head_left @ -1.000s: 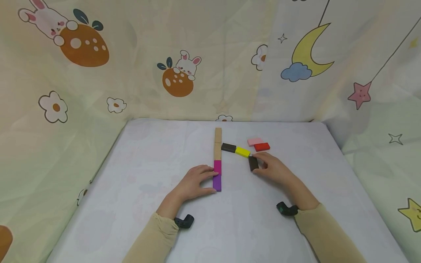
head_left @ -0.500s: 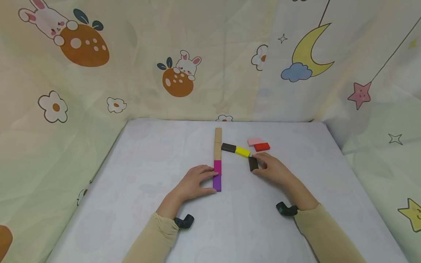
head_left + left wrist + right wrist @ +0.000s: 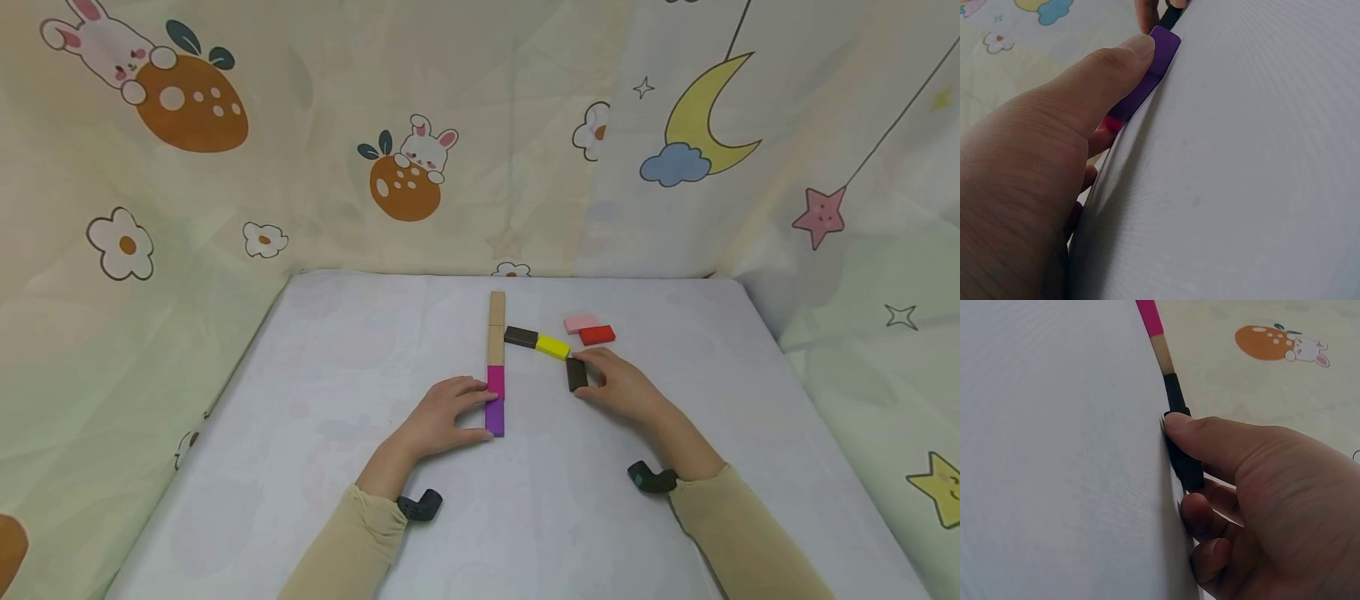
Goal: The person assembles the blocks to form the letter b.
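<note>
A line of blocks runs away from me on the white table: purple nearest, then magenta, then two wooden ones. My left hand rests against the line's left side, thumb pressing the purple block and forefinger by the magenta one. A dark brown block and a yellow block slant off to the right. My right hand pinches another dark block lying just below the yellow one; the thumb lies on that dark block.
A pink block and a red block lie side by side beyond my right hand. Printed cloth walls close in the table at the back and on both sides. Small black wrist cameras sit at both cuffs.
My right hand and its dark block have edged very slightly to the left. The left hand and the other blocks have not moved.
</note>
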### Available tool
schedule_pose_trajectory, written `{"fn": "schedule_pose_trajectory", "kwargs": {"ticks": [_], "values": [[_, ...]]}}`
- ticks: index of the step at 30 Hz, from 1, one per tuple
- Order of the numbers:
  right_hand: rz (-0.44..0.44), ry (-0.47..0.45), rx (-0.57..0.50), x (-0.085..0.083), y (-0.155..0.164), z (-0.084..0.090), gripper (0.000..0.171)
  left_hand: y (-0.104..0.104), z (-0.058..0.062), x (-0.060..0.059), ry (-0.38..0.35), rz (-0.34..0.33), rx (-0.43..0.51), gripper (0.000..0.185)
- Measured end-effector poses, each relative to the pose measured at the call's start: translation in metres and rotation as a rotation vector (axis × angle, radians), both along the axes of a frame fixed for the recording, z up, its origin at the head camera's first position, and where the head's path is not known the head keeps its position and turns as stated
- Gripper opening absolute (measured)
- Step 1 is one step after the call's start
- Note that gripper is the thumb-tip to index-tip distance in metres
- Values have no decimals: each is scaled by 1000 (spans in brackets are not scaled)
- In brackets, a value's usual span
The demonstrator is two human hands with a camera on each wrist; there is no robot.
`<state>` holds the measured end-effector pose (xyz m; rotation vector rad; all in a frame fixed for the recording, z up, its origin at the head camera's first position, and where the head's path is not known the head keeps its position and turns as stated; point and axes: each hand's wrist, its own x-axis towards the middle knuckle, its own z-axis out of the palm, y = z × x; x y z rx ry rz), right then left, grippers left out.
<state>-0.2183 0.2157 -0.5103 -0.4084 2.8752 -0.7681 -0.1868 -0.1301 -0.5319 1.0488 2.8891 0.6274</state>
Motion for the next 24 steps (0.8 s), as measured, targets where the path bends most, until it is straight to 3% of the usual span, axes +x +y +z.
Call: {"fn": "schedule_pose_trajectory", "kwargs": {"ticks": [24], "values": [[-8,-16,20,2,-4,4,66,1,1,1,2,12,-3,64]]}}
